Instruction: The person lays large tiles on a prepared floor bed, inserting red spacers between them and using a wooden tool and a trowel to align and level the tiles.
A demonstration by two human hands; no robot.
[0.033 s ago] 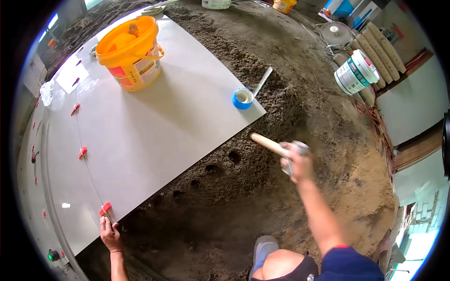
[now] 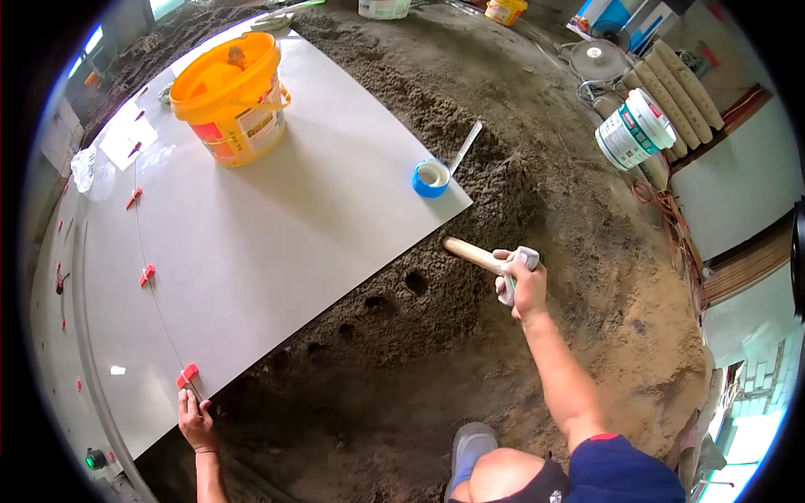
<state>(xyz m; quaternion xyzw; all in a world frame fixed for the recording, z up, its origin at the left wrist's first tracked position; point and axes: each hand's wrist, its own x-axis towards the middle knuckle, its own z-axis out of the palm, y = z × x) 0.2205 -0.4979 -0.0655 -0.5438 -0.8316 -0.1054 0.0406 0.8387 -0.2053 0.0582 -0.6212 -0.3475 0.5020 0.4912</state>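
Mallet (image 2: 482, 258) lies gripped at its head in the right hand (image 2: 526, 287), handle over the mortar bed (image 2: 470, 369); left hand (image 2: 195, 419) fingers rest spread beside a red clip (image 2: 187, 375) at the tile (image 2: 277, 226) edge.

Layout relative to the large tile (image 2: 251, 251): bucket (image 2: 231, 96) on its far part; tape roll (image 2: 431, 178) on its right corner; mortar bed (image 2: 503, 335) right of it, holding a row of holes (image 2: 415, 282) along the tile's edge; tub (image 2: 635, 127) far right.
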